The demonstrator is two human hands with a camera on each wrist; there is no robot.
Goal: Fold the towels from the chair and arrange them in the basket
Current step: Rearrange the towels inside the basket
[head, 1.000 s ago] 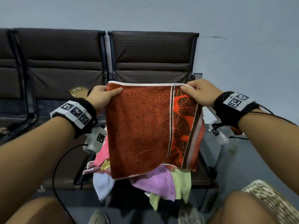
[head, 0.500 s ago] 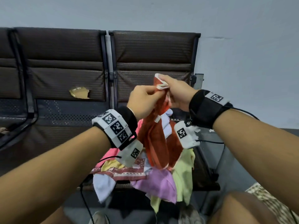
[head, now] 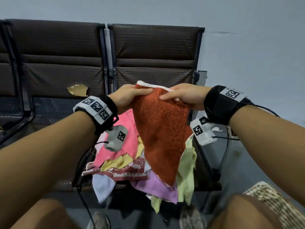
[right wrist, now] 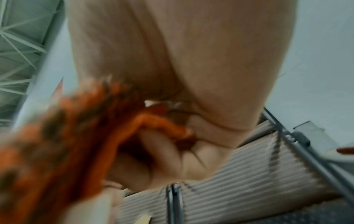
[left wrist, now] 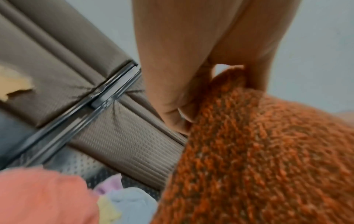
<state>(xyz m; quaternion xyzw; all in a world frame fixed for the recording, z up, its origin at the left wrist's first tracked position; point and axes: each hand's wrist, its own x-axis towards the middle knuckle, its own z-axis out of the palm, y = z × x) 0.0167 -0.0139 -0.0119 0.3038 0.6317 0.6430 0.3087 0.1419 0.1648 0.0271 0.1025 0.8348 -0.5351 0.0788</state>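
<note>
- Left hand: fingers curled onto the upper left edge of the rust-orange towel, thumb on its near face; the left wrist view shows the fingertips pinching the cloth.
- Right hand: grips the towel's upper right edge, thumb on the near face; in the blurred right wrist view the curled fingers close around bunched orange fabric.
- Rust-orange towel: held up in the air between both hands, white hem at the top, hanging down to a point above the pile.
- Pile of towels: pink, yellow, light green, lilac, pale blue and a maroon patterned one lie heaped on the seat of the right-hand brown chair, some hanging over its near edge.
- Left-hand brown chair: adjoins the first; a tear shows in its backrest.
- Woven patterned object: near right corner, partly hidden; whether it is the basket cannot be told.
</note>
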